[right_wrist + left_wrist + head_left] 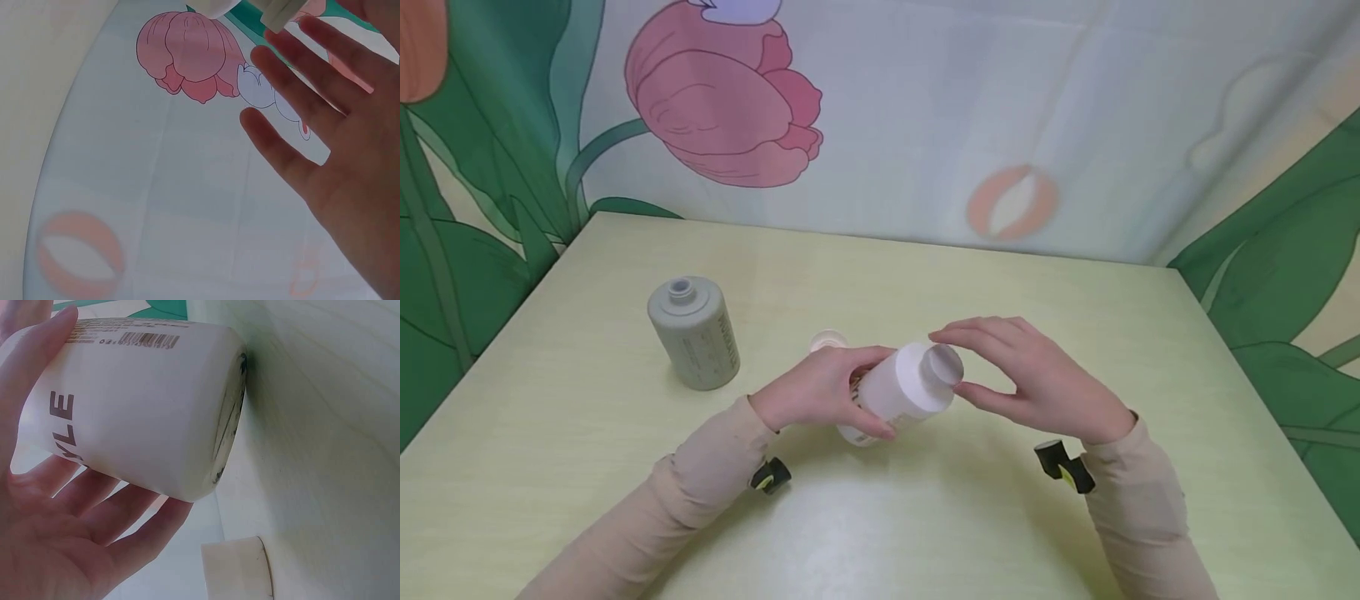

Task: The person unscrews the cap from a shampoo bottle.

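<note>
My left hand grips a white bottle round its body and holds it tilted, with its capped end up and to the right. In the left wrist view, the bottle shows brown lettering and a barcode, its base edge close to the table. Around the bottle's round cap, my right hand has its thumb and fingers spread, fingertips right at the cap's edge. The right wrist view shows these fingers fairly straight and apart, with part of the cap at the top.
A grey bottle with an uncovered neck stands on the table at left. Behind my left hand is a small pale round piece, seen as a short cylinder from the left wrist. A flower-printed curtain hangs behind the table.
</note>
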### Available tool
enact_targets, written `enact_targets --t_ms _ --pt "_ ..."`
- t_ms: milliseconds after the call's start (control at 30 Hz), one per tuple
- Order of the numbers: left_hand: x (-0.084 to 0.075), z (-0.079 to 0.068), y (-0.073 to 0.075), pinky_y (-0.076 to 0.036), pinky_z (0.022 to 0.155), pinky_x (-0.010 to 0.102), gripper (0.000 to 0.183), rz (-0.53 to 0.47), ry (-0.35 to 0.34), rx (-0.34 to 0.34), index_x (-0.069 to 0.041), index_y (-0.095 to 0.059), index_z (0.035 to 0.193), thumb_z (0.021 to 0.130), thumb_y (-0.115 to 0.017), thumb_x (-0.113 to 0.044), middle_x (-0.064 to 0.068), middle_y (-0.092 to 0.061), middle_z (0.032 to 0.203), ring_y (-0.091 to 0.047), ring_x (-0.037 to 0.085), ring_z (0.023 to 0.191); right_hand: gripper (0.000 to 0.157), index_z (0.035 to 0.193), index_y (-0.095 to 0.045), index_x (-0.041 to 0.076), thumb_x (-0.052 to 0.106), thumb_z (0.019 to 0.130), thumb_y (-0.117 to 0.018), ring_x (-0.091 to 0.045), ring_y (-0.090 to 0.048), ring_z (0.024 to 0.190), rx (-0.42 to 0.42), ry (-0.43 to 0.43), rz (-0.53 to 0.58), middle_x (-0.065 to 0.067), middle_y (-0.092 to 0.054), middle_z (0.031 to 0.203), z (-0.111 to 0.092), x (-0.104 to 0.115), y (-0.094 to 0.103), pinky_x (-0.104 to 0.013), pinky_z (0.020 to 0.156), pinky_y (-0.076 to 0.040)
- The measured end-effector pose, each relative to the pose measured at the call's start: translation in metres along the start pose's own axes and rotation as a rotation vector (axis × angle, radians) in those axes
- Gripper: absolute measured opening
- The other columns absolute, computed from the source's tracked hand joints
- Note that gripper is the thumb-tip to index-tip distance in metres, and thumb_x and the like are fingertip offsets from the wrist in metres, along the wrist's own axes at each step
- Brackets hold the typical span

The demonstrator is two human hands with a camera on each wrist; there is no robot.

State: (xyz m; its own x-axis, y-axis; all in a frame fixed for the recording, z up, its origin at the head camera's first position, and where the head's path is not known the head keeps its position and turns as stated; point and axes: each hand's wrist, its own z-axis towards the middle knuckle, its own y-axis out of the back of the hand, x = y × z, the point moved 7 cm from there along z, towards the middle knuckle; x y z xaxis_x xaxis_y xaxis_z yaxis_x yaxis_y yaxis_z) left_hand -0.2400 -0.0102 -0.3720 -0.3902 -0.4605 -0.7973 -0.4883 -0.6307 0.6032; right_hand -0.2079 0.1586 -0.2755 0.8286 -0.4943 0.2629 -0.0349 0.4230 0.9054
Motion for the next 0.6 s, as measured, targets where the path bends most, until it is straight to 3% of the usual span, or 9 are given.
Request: enact_targets --t_ms 133,233,433,600 --pt "0.0006 0.0001 0.0009 -0.050 0.088 0.033 0.076 -0.005 0.005 -0.002 -0.024 -0.057 0.132 0.064 -0.090 -0.032 -0.005 -0.069 0.114 -0.063 0.012 0.099 0.043 0.124 -0.060 0.017 0.026 0.085 -0.075 -0.012 -0.060 0.107 -0.050 -0.058 -0.012 0.005 -0.065 0.115 0.0018 -0.0026 0.0029 -0.037 0.091 -0.042" --pt "0.0016 0.0002 0.0010 -0.050 0.088 0.032 0.075 -0.006 0.011 -0.007 -0.027 -0.058 0.131 0.063 -0.090 -0.032 -0.007 -0.069 0.113 -0.063 0.011 0.098 0.037 0.117 -0.063 0.016 0.026 0.084 -0.076 -0.011 -0.060 0.101 -0.068 -0.046 -0.021 0.006 -0.065 0.109 0.0028 -0.0013 0.0023 -0.036 0.088 -0.043" --pt "0.0025 0.0015 0.0007 -0.050 0.089 0.032 0.076 -0.012 0.015 -0.009 -0.027 -0.058 0.131 0.063 -0.090 -0.033 -0.008 -0.068 0.115 -0.063 0.011 0.100 0.040 0.123 -0.061 0.016 0.015 0.085 -0.073 -0.013 -0.056 0.108 -0.015 0.012 0.028 0.004 -0.061 0.119 0.0020 0.0039 0.0028 -0.036 0.090 -0.043" --pt "0.0034 0.0008 -0.0001 -0.049 0.088 0.032 0.075 -0.015 0.023 -0.004 -0.026 -0.058 0.130 0.063 -0.090 -0.032 -0.007 -0.068 0.114 -0.063 0.012 0.099 0.046 0.127 -0.058 0.016 0.024 0.085 -0.074 -0.013 -0.057 0.113 -0.020 -0.047 0.020 0.005 -0.062 0.122 0.0026 0.0004 0.0017 -0.038 0.092 -0.043"
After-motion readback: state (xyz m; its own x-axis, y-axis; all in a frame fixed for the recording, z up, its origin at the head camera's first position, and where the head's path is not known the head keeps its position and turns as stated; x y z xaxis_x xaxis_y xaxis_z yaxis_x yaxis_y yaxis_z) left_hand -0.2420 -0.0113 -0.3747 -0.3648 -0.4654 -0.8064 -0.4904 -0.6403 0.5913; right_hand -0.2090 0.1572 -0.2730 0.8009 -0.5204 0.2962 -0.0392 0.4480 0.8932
